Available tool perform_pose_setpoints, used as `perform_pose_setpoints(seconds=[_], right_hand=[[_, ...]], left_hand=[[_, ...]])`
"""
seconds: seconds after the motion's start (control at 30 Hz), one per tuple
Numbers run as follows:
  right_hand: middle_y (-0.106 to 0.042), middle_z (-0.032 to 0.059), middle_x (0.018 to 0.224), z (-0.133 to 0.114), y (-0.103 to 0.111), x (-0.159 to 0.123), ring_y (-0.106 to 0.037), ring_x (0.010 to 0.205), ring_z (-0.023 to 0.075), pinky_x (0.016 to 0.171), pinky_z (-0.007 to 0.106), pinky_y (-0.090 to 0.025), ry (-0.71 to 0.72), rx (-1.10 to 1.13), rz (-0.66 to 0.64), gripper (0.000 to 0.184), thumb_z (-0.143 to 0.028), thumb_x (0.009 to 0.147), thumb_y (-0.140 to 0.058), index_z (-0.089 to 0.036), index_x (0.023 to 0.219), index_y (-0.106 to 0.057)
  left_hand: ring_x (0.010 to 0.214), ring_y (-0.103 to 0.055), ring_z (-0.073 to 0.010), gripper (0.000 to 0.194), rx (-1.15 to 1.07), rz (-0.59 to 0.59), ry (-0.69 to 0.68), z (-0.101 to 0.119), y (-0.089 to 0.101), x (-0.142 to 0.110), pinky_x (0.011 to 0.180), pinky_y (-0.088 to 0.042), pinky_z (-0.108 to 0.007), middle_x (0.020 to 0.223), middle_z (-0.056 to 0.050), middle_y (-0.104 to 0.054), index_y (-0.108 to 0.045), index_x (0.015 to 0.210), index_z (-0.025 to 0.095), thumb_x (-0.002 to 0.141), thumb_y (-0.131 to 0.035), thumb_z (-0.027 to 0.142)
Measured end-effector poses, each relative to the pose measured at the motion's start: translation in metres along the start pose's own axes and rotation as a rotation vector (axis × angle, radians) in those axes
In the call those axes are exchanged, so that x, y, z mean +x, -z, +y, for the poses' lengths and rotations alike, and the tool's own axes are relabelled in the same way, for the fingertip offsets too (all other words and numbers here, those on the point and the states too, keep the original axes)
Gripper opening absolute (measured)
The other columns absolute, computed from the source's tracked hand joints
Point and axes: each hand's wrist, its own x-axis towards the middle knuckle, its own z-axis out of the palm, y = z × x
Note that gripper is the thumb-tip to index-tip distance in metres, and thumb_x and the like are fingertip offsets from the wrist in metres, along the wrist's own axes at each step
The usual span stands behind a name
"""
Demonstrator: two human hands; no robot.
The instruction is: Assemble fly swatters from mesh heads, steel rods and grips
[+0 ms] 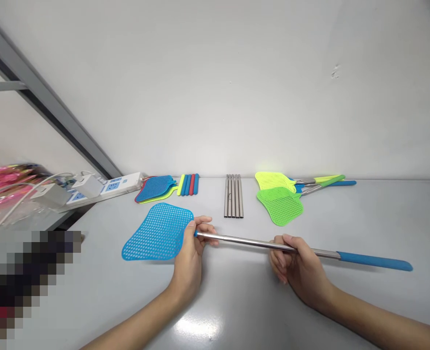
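Steel swatter shaft (247,239) — left hand (189,260) fingers clamped at end by blue mesh head (158,232), right hand (298,272) fingers wrapped midway.

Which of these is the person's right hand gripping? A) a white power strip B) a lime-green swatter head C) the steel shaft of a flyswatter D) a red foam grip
C. The right hand closes around the steel shaft of the flyswatter, with the blue grip sticking out past it.
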Motion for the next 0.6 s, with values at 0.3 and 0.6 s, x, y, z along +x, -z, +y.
perform_pose_setpoints(seconds=[0.3,0.6], right_hand=[[-0.038,-0.0017,0.038,0.003,0.004,-0.006,-0.035,0.030,0.0106,0.033,0.023,-0.026,-0.040,0.115,-0.171,0.042,-0.039,0.080,-0.033,-0.019,0.043,-0.039],[-0.041,-0.0015,0.038,0.009,0.006,-0.011,-0.036,0.030,0.0096,0.034,0.023,-0.027,-0.059,0.060,-0.240,0.046,-0.039,0.085,-0.027,-0.020,0.044,-0.035]], left_hand=[[0.027,-0.020,-0.0046,0.036,-0.027,-0.205,0.085,0.009,-0.001,-0.018,0.037,-0.020,-0.019,0.031,0.010,-0.025,-0.051,0.064,0.019,0.086,-0.035,0.042],[0.024,-0.030,-0.0048,0.035,-0.104,-0.180,0.161,0.008,-0.001,-0.019,0.044,-0.033,-0.020,0.029,0.008,-0.035,-0.050,0.062,0.019,0.086,-0.035,0.039]])
